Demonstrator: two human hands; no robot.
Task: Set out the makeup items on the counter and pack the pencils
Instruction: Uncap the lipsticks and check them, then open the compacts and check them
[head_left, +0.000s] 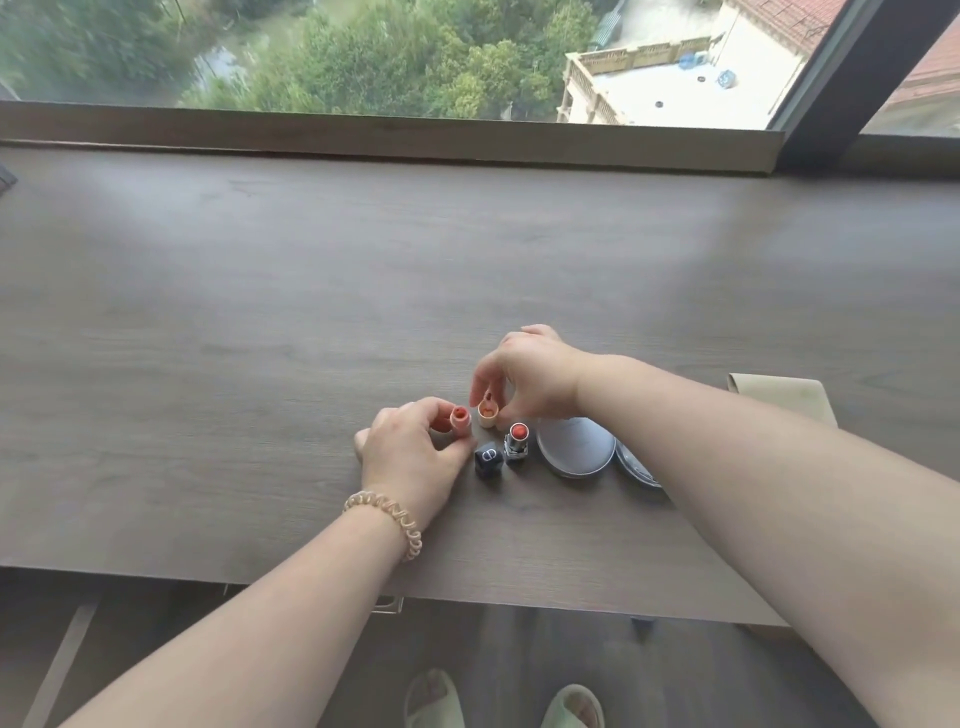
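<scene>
— Fingers (420, 410) of the left hand (410, 452): how do they sit?
— Curled close around a pink lipstick tube (460, 422), which stands upright on the desk (260, 338) with its bullet uncovered. The thumb is on the near side. A coiled band (387, 517) rings that wrist.
— And the right hand (532, 376)?
— It reaches in from the right, fingers (479, 384) narrowed to a pinch on a cream tube (487, 415). That one is upright too, just beside the pink one. I cannot tell whether the two touch.
— What lies nearer the person?
— A black cap (488, 460) stands just beside a silver lipstick (517, 441) with its coral bullet exposed. To their right a round white compact (574, 449) rests flat. A second round piece (635, 465) shows at its edge, partly hidden under the right forearm.
— Farther right?
— A beige pouch (779, 397) lies on the desk, beyond that forearm.
</scene>
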